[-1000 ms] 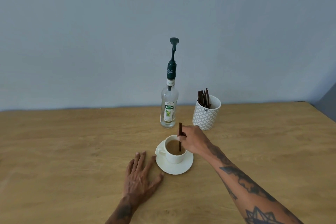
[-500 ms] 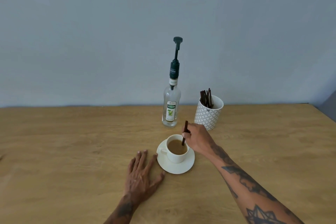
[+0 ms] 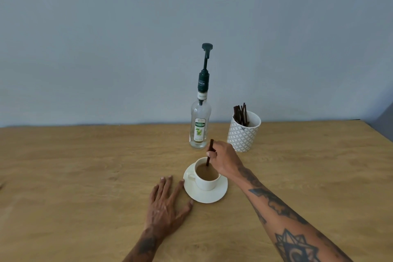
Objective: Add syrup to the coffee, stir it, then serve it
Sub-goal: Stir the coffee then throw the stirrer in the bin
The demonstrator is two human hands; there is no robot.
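A white cup [image 3: 207, 183] of light brown coffee stands on a white saucer [image 3: 217, 194] near the middle of the wooden table. My right hand [image 3: 224, 158] pinches a dark brown stir stick [image 3: 210, 152], tilted, its lower end in the coffee at the cup's far side. My left hand [image 3: 167, 205] lies flat on the table just left of the saucer, fingers spread, fingertips close to the saucer's rim. Behind the cup stands a clear syrup bottle [image 3: 200, 125] with a dark green pump on top.
A white patterned holder [image 3: 243, 132] with several more dark stir sticks stands right of the bottle. The wooden table [image 3: 85, 176] stretches wide to both sides and meets a grey-blue wall at the back.
The stir stick has moved round inside the cup with my right hand, from the middle to the right side to the far side. My left hand has stayed flat beside the saucer.
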